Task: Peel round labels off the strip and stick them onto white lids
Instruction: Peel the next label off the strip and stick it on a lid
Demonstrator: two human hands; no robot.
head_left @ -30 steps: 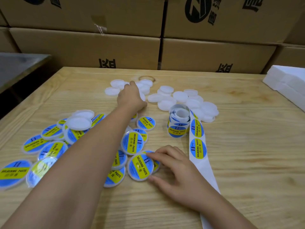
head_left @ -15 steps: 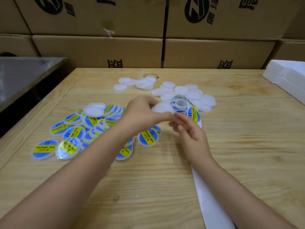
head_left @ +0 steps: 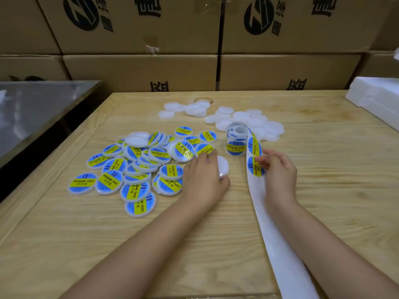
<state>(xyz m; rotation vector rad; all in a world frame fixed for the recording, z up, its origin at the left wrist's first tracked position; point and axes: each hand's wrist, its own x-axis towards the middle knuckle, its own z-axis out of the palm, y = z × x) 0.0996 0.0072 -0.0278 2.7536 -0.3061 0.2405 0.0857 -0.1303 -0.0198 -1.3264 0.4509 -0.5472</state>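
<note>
My left hand [head_left: 204,179] holds a plain white lid [head_left: 223,167] low over the wooden table, fingers curled round its rim. My right hand [head_left: 278,171] pinches the edge of a round blue-and-yellow label [head_left: 254,167] on the white backing strip [head_left: 278,240]. The strip runs from the label roll [head_left: 236,140] down toward me. Labelled lids [head_left: 140,167] lie heaped to the left of my left hand. Bare white lids [head_left: 254,123] are piled behind the roll, with a smaller group [head_left: 185,108] farther back.
Stacked cardboard boxes [head_left: 140,70] wall off the table's far edge. A steel surface [head_left: 38,111] sits to the left, below table level. White foam blocks [head_left: 375,100] lie at the right edge. Bare table [head_left: 336,169] shows to the right of the strip.
My left hand fetched a bare lid from the far pile and brought it down beside the strip. My right hand left the labelled lids and moved onto the strip's label.
</note>
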